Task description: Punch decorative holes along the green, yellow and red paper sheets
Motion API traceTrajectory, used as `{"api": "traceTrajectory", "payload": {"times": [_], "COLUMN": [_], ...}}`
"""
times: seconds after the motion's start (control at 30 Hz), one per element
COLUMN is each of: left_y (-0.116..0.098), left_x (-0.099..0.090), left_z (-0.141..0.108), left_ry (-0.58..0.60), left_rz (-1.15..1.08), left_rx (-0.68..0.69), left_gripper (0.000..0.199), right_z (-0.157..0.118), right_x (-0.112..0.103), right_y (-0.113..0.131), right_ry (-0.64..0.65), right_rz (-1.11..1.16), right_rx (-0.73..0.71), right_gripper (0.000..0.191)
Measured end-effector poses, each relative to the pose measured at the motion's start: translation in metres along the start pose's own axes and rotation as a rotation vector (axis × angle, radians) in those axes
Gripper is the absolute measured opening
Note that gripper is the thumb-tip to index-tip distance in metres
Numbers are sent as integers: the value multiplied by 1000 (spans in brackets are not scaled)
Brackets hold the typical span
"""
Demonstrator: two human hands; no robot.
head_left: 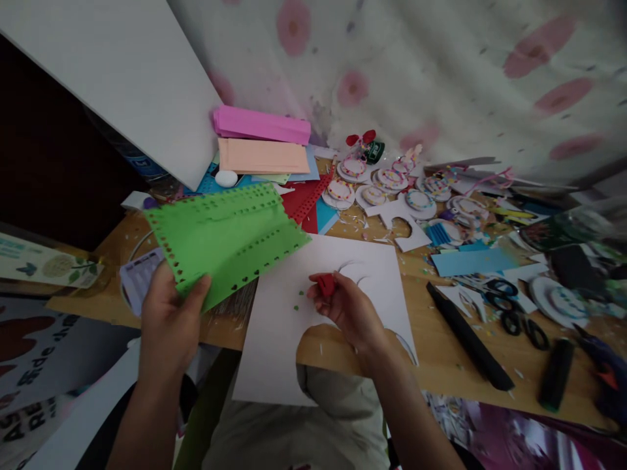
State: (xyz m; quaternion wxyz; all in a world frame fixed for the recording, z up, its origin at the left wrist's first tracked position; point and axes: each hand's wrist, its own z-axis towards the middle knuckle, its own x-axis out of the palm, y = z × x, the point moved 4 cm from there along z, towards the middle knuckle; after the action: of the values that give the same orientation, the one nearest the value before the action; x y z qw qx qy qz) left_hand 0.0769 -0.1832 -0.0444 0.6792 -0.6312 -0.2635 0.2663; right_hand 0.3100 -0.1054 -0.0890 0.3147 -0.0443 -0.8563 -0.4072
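Left hand (169,320) closed on the near left corner of the green sheet (220,241), thumb on top. Sheet is tilted up off the table (230,336), small holes punched in rows along its edges (heart-shaped, at least on the near side). Lilac item (140,282) just behind the left hand's fingers, partly covered. Beyond the hand and sheet: pink paper stack (262,125), peach paper stack (264,156), white oval thing (226,179); red punched paper (306,202) to their right.

Between the hands, white sheet (279,326) with a big curved cutout at its near side, overhanging the table edge; a few tiny green bits (296,307) lie on it, left of the right hand (350,310). Right hand holds a small red punch (326,283) in its fingertips, above the white sheet, apart from the green sheet.

Farther out past the right hand, white discs with beaded rings (339,194). Right of the hand: black long tool (467,339), then scissors (512,321), then a dark marker-like tube (556,375).
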Motion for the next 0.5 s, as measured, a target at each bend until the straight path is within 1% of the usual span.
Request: {"api": "traceTrajectory", "payload": {"times": [0.1,0.17,0.27,0.33,0.4,0.5], "left_y": [-11,-15,-15,-13,-12,-12], "left_x": [7,11,16,18,20,21], "left_z": [-8,-14,-21,-24,-26,-30], "left_ry": [-26,-34,-53,-47,-40,-45], "left_rz": [-163,-214,-199,-194,-207,-214], "left_rx": [-45,-61,-101,-138,-153,-138], "left_gripper": [44,46,43,39,38,41], "right_z": [-7,-12,-19,-24,-27,-32], "right_x": [0,3,9,12,14,16], "right_y": [8,11,11,12,14,14], "right_ry": [4,43,150,201,220,224], "right_rz": [93,156,234,253,245,196], "right_rx": [-35,-30,43,64,51,0], "right_gripper": [28,27,29,30,32,36]}}
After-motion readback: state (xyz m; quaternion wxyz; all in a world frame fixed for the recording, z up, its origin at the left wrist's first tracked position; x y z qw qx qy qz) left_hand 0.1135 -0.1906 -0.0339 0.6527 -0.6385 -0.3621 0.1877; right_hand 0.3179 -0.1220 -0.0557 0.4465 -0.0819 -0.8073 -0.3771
